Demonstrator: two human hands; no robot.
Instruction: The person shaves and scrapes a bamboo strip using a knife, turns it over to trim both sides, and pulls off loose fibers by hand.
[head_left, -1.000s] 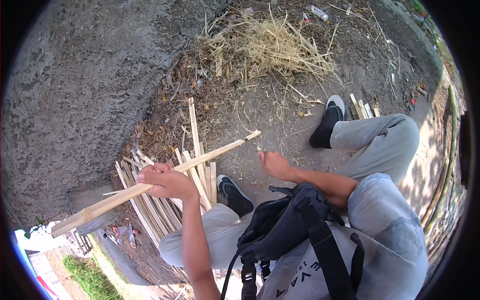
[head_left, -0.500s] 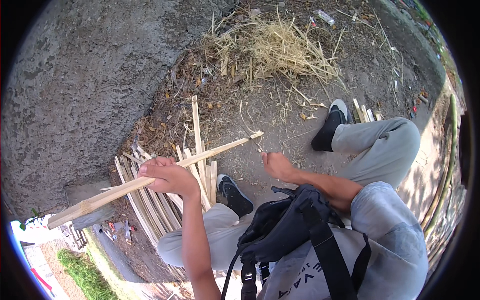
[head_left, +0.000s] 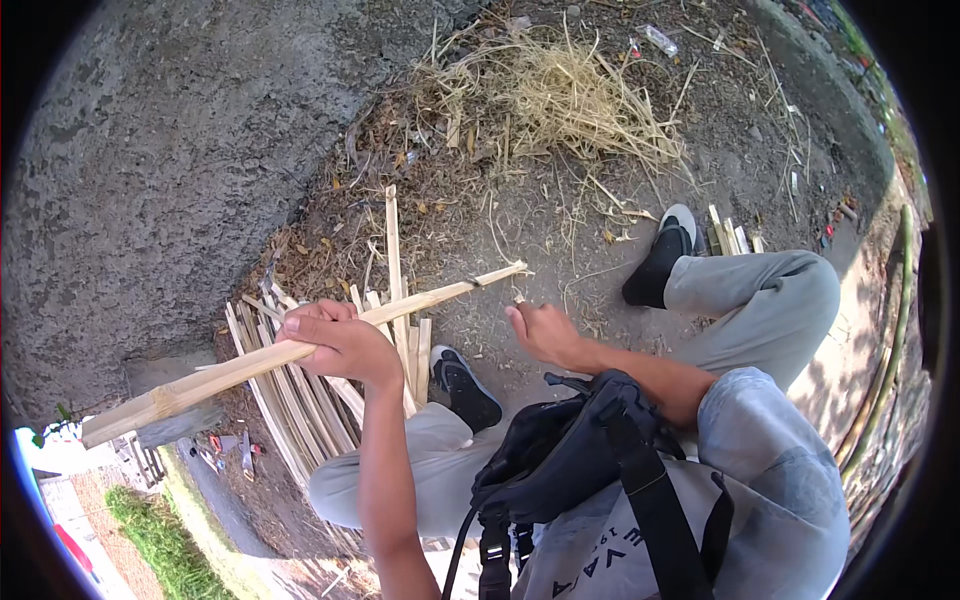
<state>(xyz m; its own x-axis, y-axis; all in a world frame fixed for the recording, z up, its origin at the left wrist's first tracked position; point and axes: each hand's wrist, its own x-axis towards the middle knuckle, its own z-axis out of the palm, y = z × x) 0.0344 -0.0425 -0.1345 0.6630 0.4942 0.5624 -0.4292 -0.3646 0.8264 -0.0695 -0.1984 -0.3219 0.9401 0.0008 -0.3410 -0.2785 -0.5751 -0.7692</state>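
Note:
My left hand (head_left: 345,348) is wrapped around a long pale split bamboo strip (head_left: 235,372). Its wide end is at the lower left and its thin tip reaches the middle of the view. In my right hand (head_left: 548,335), held near that tip, is a knife (head_left: 518,299). Only the end of its handle and a dark bit of blade against the strip can be made out; the rest is hidden or blurred. Below my left hand, a pile of similar bamboo strips (head_left: 296,415) lies beside my left foot, with one strip (head_left: 393,240) sticking out farther forward.
A heap of thin curly shavings (head_left: 580,105) covers the ground ahead. A large rough grey rock or concrete slab (head_left: 180,180) fills the upper left. A few short strips (head_left: 732,232) lie beyond my right foot. A black bag (head_left: 560,455) hangs across my lap.
The knife and my right hand have moved slightly left, with the blade farther from the strip's tip. The strip's wide end has dipped a little to the lower left.

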